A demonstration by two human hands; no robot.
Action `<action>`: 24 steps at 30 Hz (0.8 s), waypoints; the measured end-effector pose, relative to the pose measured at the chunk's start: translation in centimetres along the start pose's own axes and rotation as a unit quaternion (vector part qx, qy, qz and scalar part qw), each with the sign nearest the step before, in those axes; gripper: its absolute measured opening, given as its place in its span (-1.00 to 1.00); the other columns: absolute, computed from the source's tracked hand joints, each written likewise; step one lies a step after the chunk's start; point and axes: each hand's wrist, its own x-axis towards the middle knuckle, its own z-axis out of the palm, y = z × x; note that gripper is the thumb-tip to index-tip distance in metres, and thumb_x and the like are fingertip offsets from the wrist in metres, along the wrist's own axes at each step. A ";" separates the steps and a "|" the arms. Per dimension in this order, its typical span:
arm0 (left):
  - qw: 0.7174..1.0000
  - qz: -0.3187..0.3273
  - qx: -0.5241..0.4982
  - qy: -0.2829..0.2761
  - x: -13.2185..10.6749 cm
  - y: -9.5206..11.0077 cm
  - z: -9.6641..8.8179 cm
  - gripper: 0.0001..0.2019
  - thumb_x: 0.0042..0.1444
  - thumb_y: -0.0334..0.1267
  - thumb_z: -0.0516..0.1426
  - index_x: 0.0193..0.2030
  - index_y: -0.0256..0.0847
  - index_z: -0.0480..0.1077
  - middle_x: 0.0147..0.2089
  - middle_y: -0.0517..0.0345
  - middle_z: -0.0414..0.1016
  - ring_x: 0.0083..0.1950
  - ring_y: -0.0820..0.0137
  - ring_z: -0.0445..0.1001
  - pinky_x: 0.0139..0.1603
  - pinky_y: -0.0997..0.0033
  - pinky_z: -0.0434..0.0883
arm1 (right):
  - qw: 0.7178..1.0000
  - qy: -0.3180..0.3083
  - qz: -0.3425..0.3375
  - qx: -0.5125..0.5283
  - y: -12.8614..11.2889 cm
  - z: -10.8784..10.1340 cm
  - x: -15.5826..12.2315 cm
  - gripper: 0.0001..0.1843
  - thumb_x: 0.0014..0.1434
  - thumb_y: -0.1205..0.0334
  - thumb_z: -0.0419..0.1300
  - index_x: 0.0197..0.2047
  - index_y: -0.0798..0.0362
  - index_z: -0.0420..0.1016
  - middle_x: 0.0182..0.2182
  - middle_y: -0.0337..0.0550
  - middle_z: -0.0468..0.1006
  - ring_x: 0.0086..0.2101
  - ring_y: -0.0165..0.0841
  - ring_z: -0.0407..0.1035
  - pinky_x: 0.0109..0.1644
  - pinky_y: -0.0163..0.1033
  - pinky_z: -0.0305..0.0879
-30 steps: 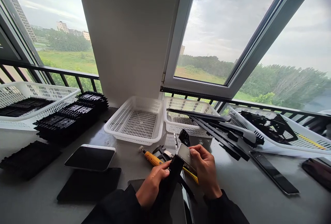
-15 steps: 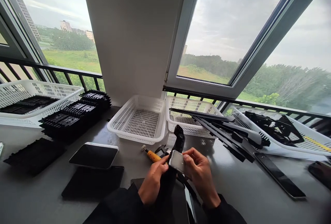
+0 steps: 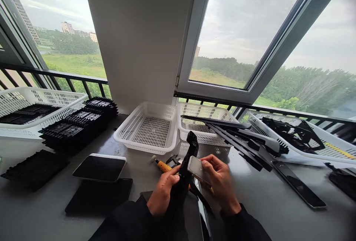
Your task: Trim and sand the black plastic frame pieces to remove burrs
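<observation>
My left hand (image 3: 162,192) is closed around a long black plastic part (image 3: 191,146), which stands tilted up with its curved, hollow end away from me. In my right hand (image 3: 221,181) is a flat, pale grey block with rounded corners (image 3: 196,166), gripped between thumb and fingers. The block's left edge is close against the black part; whether they touch I cannot tell. Behind my left hand lies an orange-handled tool (image 3: 163,166) with a pale tip, partly hidden. A dark tool (image 3: 174,160) beside it is too covered to name.
An unfilled white basket (image 3: 119,137) stands ahead. Long black strips (image 3: 236,141) lean across a second white basket (image 3: 204,137). On the left are stacked black ribbed panels (image 3: 75,126) and a black-topped flat slab (image 3: 100,167). A dark glossy bar (image 3: 299,185) lies to the right.
My right hand and the grey block have shifted slightly right relative to the black part. The block has tilted a little. My left hand keeps its hold.
</observation>
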 end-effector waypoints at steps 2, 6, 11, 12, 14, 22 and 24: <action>1.000 0.009 0.014 -0.003 0.0 -0.1 0.0 -0.47 0.04 -0.04 0.32 0.11 -0.31 0.65 -0.29 0.06 0.60 -0.19 0.25 0.47 -0.13 0.37 0.33 | 0.999 0.031 -0.019 -0.012 0.3 -0.8 0.5 -0.60 0.17 -0.15 0.35 -0.38 0.04 0.54 -0.52 -0.24 0.50 -0.52 -0.37 0.27 -0.47 -0.30 0.24; 0.999 0.021 0.009 -0.030 0.0 0.0 0.0 -0.50 0.11 -0.06 0.27 0.12 -0.32 0.65 -0.36 0.09 0.56 -0.26 0.29 0.44 -0.18 0.37 0.32 | 0.999 0.034 -0.019 -0.014 0.4 -0.9 0.6 -0.59 0.15 -0.16 0.35 -0.39 0.04 0.53 -0.53 -0.26 0.48 -0.52 -0.37 0.25 -0.47 -0.30 0.22; 0.999 0.025 -0.015 0.020 0.3 0.1 -0.4 -0.46 0.10 -0.05 0.29 0.16 -0.32 0.63 -0.37 0.09 0.60 -0.31 0.28 0.48 -0.21 0.36 0.36 | 1.000 -0.030 -0.001 0.007 0.0 1.4 -0.7 -0.58 0.17 -0.16 0.34 -0.40 0.05 0.50 -0.56 -0.28 0.44 -0.54 -0.40 0.23 -0.48 -0.31 0.21; 0.999 0.027 -0.021 0.042 0.4 -0.1 -0.6 -0.46 0.10 -0.04 0.30 0.17 -0.32 0.62 -0.33 0.06 0.64 -0.25 0.23 0.53 -0.15 0.33 0.39 | 0.999 -0.049 -0.002 0.007 0.0 1.8 -0.9 -0.59 0.17 -0.15 0.34 -0.40 0.06 0.50 -0.55 -0.27 0.45 -0.53 -0.40 0.25 -0.48 -0.32 0.22; 0.995 0.031 -0.033 0.085 0.7 -0.6 -1.1 -0.44 0.07 -0.04 0.32 0.17 -0.31 0.61 -0.18 -0.01 0.71 -0.07 0.12 0.59 -0.03 0.30 0.42 | 0.997 -0.083 0.000 -0.002 -0.1 2.2 -1.2 -0.59 0.18 -0.14 0.33 -0.39 0.07 0.52 -0.53 -0.23 0.49 -0.52 -0.38 0.29 -0.49 -0.32 0.21; 0.990 0.035 -0.017 0.132 0.4 -0.5 -1.5 -0.52 0.11 -0.12 0.31 0.14 -0.29 0.61 -0.17 0.01 0.72 -0.09 0.15 0.60 -0.10 0.34 0.45 | 0.993 0.012 -0.083 -0.078 -0.6 1.1 -1.2 -0.64 0.32 -0.06 0.21 -0.23 0.07 0.65 -0.46 -0.16 0.63 -0.48 -0.28 0.49 -0.45 -0.27 0.41; 0.990 0.057 -0.003 0.125 0.5 0.4 -1.3 -0.51 0.09 -0.11 0.30 0.13 -0.32 0.60 -0.22 0.03 0.71 -0.21 0.21 0.57 -0.17 0.35 0.44 | 0.975 0.070 -0.173 -0.125 -0.5 1.6 -1.9 -0.73 0.36 0.06 0.21 -0.13 0.03 0.67 -0.31 -0.11 0.73 -0.33 -0.22 0.61 -0.28 -0.24 0.52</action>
